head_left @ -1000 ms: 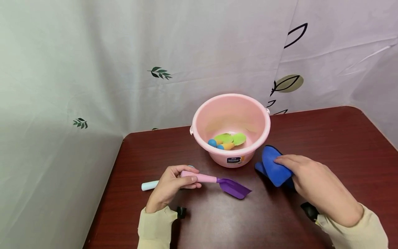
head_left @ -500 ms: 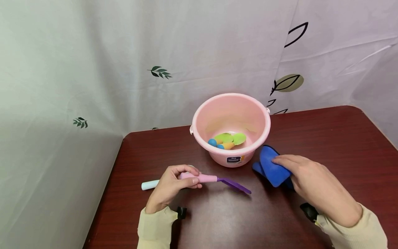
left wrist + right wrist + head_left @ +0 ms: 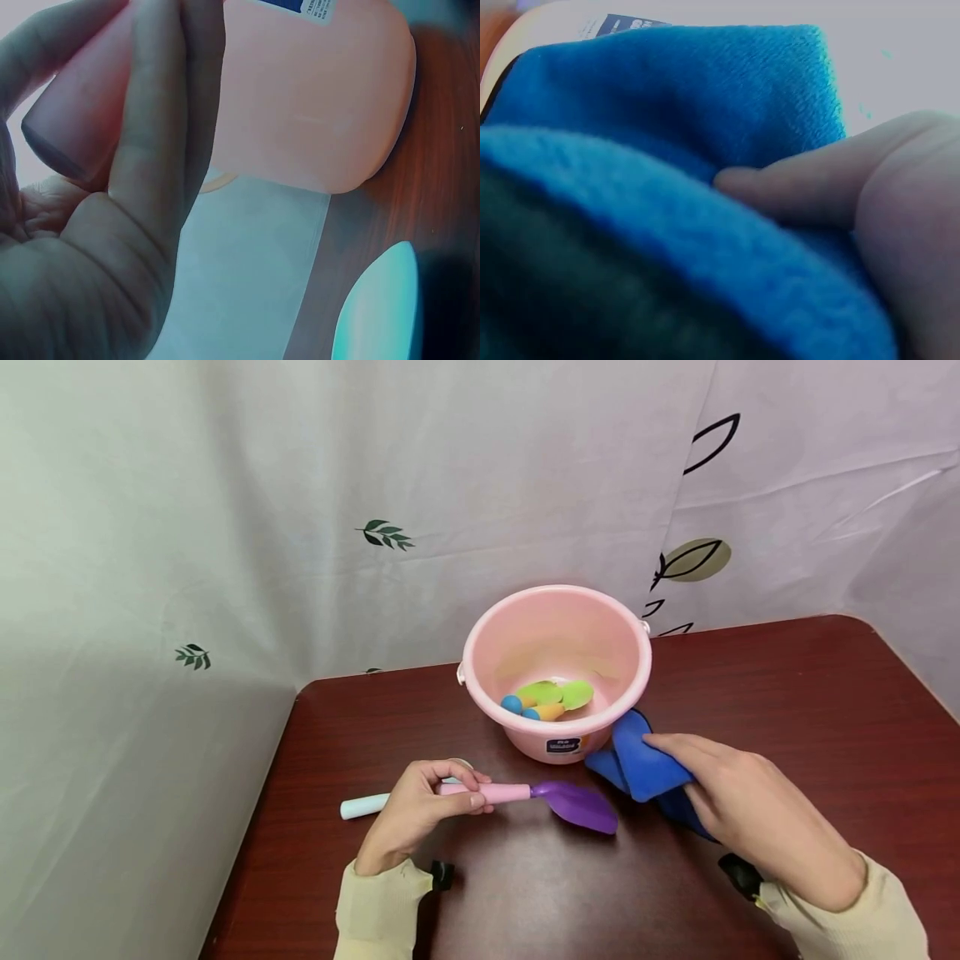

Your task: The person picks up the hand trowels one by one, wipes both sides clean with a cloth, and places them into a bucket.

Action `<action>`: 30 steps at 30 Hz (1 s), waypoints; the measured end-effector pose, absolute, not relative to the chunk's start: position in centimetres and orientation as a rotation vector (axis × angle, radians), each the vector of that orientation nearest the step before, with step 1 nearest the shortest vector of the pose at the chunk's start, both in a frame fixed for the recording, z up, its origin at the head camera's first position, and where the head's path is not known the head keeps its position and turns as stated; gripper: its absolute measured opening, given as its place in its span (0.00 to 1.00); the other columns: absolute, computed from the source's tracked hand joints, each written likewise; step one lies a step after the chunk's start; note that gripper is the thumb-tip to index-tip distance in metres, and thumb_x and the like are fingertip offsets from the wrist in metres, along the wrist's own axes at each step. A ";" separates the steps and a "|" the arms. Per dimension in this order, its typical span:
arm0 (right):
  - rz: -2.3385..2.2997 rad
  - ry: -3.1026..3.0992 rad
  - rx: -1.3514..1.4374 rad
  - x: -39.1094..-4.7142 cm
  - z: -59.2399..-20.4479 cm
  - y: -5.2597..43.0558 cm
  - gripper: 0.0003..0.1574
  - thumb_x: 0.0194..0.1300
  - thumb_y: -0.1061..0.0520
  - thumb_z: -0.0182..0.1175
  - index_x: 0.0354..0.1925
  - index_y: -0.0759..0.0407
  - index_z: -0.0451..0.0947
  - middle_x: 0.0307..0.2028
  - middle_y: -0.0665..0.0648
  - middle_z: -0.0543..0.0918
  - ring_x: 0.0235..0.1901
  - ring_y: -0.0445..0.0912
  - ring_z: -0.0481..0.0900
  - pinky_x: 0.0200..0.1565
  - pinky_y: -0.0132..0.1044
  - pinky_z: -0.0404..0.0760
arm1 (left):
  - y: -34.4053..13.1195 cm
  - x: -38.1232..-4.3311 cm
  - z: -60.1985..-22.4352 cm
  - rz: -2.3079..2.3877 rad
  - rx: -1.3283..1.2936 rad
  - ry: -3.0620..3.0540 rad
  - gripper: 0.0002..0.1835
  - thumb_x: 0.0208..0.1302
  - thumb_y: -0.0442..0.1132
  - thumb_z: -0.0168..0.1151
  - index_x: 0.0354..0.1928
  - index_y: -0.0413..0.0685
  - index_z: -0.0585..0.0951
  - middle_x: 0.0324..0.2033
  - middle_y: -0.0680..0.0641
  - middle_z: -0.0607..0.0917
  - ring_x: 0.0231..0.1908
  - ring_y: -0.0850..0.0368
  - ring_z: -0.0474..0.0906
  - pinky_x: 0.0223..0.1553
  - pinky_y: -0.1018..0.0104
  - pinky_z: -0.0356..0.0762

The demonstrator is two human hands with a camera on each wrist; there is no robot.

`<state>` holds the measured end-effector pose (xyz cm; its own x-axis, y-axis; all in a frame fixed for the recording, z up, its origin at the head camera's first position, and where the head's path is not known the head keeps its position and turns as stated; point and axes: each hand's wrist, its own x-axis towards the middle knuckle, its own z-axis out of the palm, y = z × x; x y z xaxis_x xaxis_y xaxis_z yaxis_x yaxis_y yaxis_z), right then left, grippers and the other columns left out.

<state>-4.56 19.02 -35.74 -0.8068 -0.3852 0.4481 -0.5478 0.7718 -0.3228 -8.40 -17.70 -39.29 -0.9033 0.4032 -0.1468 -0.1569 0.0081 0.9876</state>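
Contents of the table (image 3: 540, 893), read from left to right, with the round pink plastic bucket (image 3: 525, 742) as landmark. Front-left of the bucket lies a pale-blue rod-like handle (image 3: 363, 807), its farther part hidden behind the left hand (image 3: 416, 806). The left hand's fingers grasp the smooth pink cylindrical handle of a small trowel with a curved purple blade (image 3: 581, 807); the trowel is held roughly level in front of the bucket, its blade pointing right. Whether the blade touches the table cannot be told. Inside the bucket, on its floor, rest two toy shovels (image 3: 576, 695) with lime-green blades and orange, blue-ended handles. At the bucket's front-right is a folded blue plush cloth (image 3: 637, 764) with dark edging; it overlaps the bucket's wall in the head view, though contact is uncertain. The right hand (image 3: 750, 810), to the right of the bucket and nearer the person, grips this cloth, the thumb (image 3: 787, 187) pressing into the pile in the right-wrist view.

Likely faults: the round handle may roll in the left hand's pinch if the cloth bears on one edge of the blade; a loose cloth corner may catch or nudge the bucket, since the two lie so close; and the left hand, if lowered, may knock the pale-blue handle aside.
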 end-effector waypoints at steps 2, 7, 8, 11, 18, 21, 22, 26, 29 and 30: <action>0.645 -2.608 0.718 -4.5 -35.7 18.9 0.35 0.52 0.69 0.66 0.60 0.56 0.79 0.51 0.56 0.85 0.45 0.50 0.86 0.42 0.49 0.83 | -17.6 -8.4 -39.4 1.953 0.243 1.905 0.06 0.56 0.26 0.71 0.32 0.31 0.81 0.43 0.35 0.85 0.34 0.45 0.88 0.44 0.57 0.84; 0.675 -2.605 0.752 -4.3 -35.6 18.5 0.38 0.52 0.67 0.69 0.63 0.57 0.76 0.52 0.58 0.85 0.44 0.51 0.86 0.41 0.50 0.84 | -17.2 -8.4 -39.6 1.937 0.249 1.909 0.11 0.56 0.27 0.72 0.36 0.24 0.80 0.43 0.37 0.86 0.34 0.48 0.88 0.42 0.63 0.84; 0.682 -2.600 0.762 -4.3 -35.5 18.3 0.39 0.52 0.66 0.69 0.64 0.57 0.75 0.52 0.58 0.85 0.44 0.51 0.86 0.41 0.50 0.84 | -17.1 -8.5 -39.7 1.932 0.254 1.909 0.12 0.56 0.27 0.72 0.36 0.23 0.80 0.43 0.37 0.86 0.34 0.48 0.88 0.42 0.63 0.84; 0.704 -2.562 0.798 -4.2 -35.5 17.9 0.29 0.68 0.55 0.64 0.65 0.57 0.74 0.53 0.57 0.85 0.45 0.49 0.86 0.42 0.48 0.84 | -16.8 -8.5 -39.7 1.918 0.256 1.895 0.13 0.57 0.28 0.72 0.41 0.24 0.82 0.41 0.36 0.86 0.35 0.48 0.88 0.41 0.65 0.83; 0.768 -2.432 0.962 -3.9 -36.0 16.3 0.34 0.79 0.40 0.35 0.65 0.54 0.75 0.56 0.52 0.83 0.49 0.46 0.85 0.53 0.30 0.78 | -16.4 -8.5 -39.8 1.849 0.287 1.972 0.15 0.57 0.33 0.74 0.47 0.35 0.87 0.39 0.38 0.88 0.40 0.46 0.88 0.41 0.67 0.82; 0.770 -2.427 1.063 -3.8 -36.5 15.6 0.31 0.80 0.41 0.36 0.67 0.50 0.75 0.58 0.51 0.82 0.54 0.45 0.82 0.54 0.32 0.78 | -16.2 -8.4 -39.8 1.829 0.306 1.974 0.15 0.58 0.34 0.74 0.47 0.38 0.88 0.36 0.38 0.89 0.41 0.39 0.86 0.44 0.63 0.82; 0.766 -2.437 1.094 -3.8 -36.7 15.4 0.31 0.80 0.40 0.37 0.67 0.49 0.75 0.59 0.51 0.81 0.55 0.45 0.82 0.54 0.33 0.79 | -16.2 -8.4 -39.8 1.833 0.309 1.963 0.15 0.58 0.34 0.74 0.47 0.38 0.88 0.35 0.38 0.89 0.41 0.37 0.86 0.45 0.62 0.82; 0.745 -2.523 1.147 -3.6 -37.3 14.8 0.27 0.79 0.41 0.47 0.70 0.45 0.72 0.61 0.49 0.80 0.58 0.44 0.79 0.52 0.42 0.82 | -16.0 -8.4 -39.8 1.818 0.301 1.970 0.16 0.58 0.35 0.74 0.48 0.38 0.88 0.34 0.38 0.89 0.40 0.41 0.87 0.44 0.62 0.83; 0.728 -2.616 1.132 -3.3 -37.6 14.6 0.33 0.72 0.46 0.61 0.71 0.48 0.69 0.65 0.48 0.76 0.63 0.45 0.75 0.56 0.46 0.79 | -16.0 -8.4 -39.8 1.801 0.299 1.999 0.16 0.57 0.35 0.75 0.47 0.38 0.88 0.35 0.39 0.89 0.39 0.46 0.88 0.43 0.64 0.83; 0.719 -2.637 1.134 -3.3 -37.6 14.5 0.36 0.69 0.49 0.64 0.72 0.50 0.69 0.67 0.48 0.74 0.65 0.46 0.73 0.58 0.47 0.78 | -16.0 -8.4 -39.8 1.804 0.300 1.999 0.16 0.58 0.35 0.75 0.47 0.38 0.88 0.35 0.38 0.89 0.39 0.45 0.88 0.43 0.64 0.83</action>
<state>-3.27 14.53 -37.63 -0.6920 -0.6334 0.3464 -0.7215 0.5916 -0.3597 -8.40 -15.97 -39.84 -0.8846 0.4347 -0.1687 -0.1232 0.1310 0.9837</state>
